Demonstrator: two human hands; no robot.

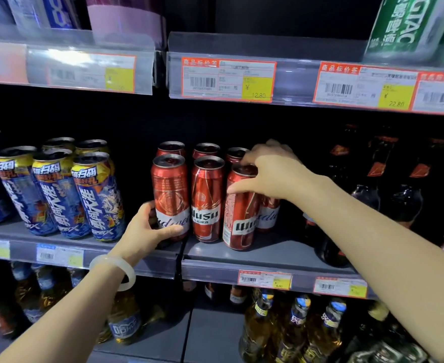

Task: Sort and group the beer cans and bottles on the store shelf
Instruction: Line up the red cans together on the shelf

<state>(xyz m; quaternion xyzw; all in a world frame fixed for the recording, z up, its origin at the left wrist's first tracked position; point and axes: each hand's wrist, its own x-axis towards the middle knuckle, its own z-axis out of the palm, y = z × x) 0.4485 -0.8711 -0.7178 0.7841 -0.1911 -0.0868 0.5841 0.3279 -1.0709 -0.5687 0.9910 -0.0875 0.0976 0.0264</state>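
Red cans sitting mid-shelf (268, 254), front row of three w/ more behind. L hand (147, 229) is wrapping thumb + fingers round the lower part of the Bud can (169, 195) at front left, gripping it. R hand (270, 171) is reaching in from the right and pinching the right Wusu can (239, 213) near its top, thumb across the front, fingers curling over the rim; that can is leaning a bit, base apart from the mid Wusu can (207, 200). Another Bud can (268, 213) is peeking out just behind the R wrist. Blue cans (58, 195) are standing in their own block to the left, dark bottles (399, 195) to the right, more bottles on the shelf below.

Step in hand, prob.: separating mixed red brands, both hands holding one can each. Grouping looks partway; Bud is split either side of the Wusu pair. Next move likely needs lifting one can clear w/o knocking neighbours, then swapping so Buds stand together. Tight spacing, tilted can could tip.
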